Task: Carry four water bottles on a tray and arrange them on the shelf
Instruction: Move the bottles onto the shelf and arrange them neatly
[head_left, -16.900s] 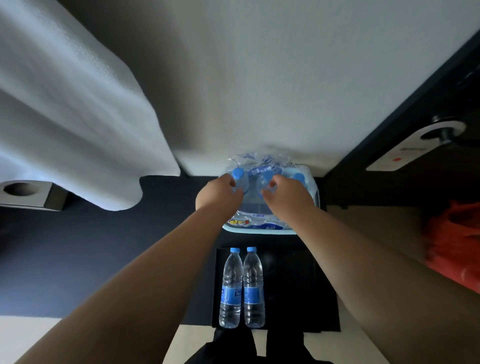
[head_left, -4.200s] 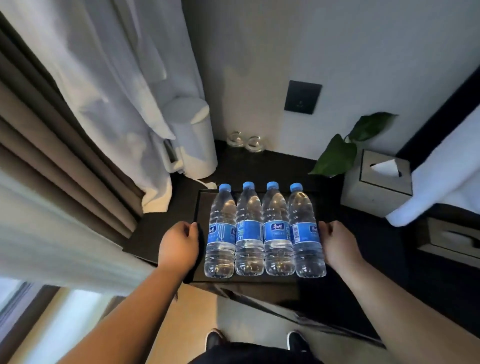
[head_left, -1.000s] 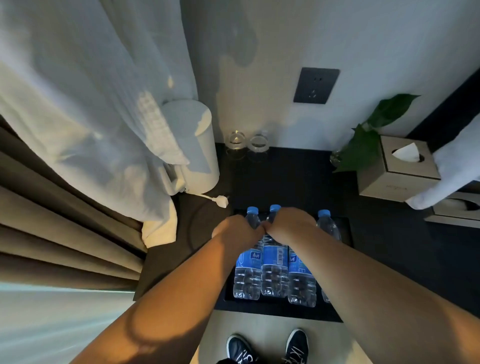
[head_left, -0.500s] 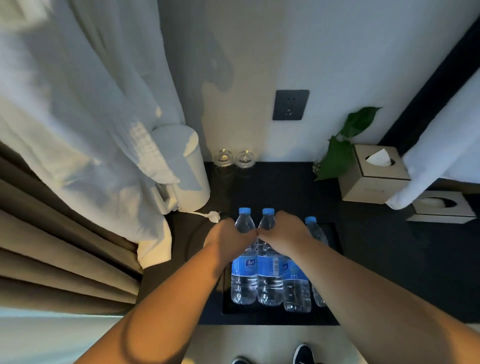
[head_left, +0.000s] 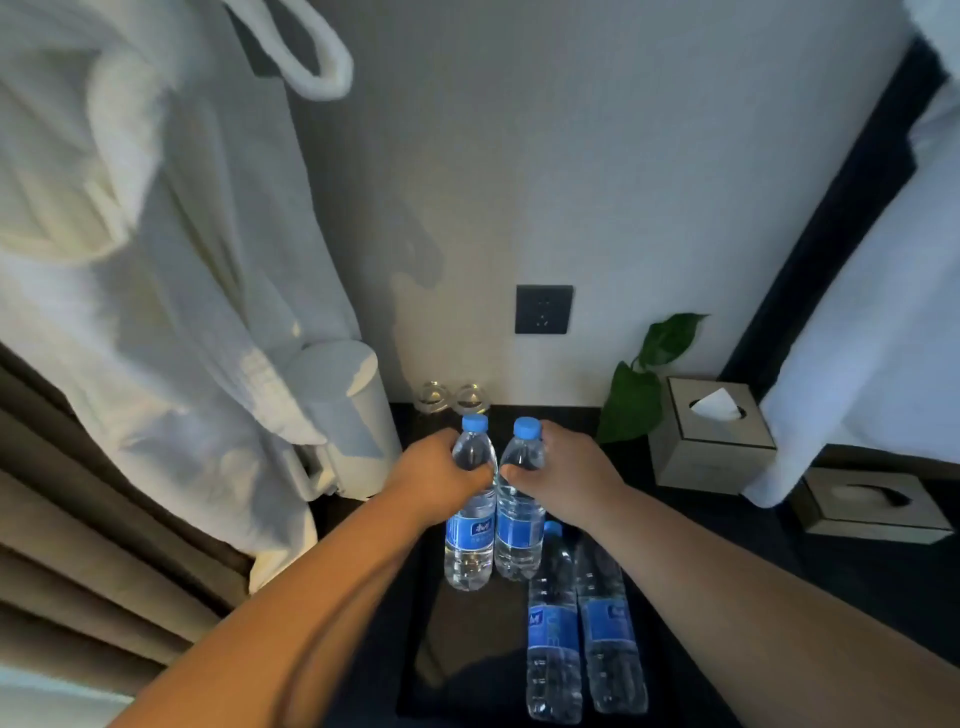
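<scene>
A: Your left hand (head_left: 441, 475) is wrapped round the shoulder of one water bottle (head_left: 470, 540), fingers curled on the clear plastic just below its blue cap.

B: And your right hand (head_left: 563, 475) grips a second bottle (head_left: 519, 540) the same way. The two stand upright, side by side, touching, with your thumbs nearly meeting between them.

A: Their bases sit over the far left of the black tray (head_left: 467, 649); whether they rest on it, I cannot tell.

B: The other two bottles (head_left: 553, 639) stand together on the tray's right side, under your right forearm, untouched.

A: The tray lies on the dark shelf (head_left: 753, 514). Behind your hands, against the wall, stand two drinking glasses (head_left: 434, 397); a white kettle (head_left: 343, 415) is to their left.

B: To the right you have a green plant (head_left: 639, 400), a tissue box (head_left: 711, 441), and a second tissue box (head_left: 872, 506) nearer you. A wall socket (head_left: 544, 309) sits above, and a white bathrobe (head_left: 156, 260) hangs at left.
</scene>
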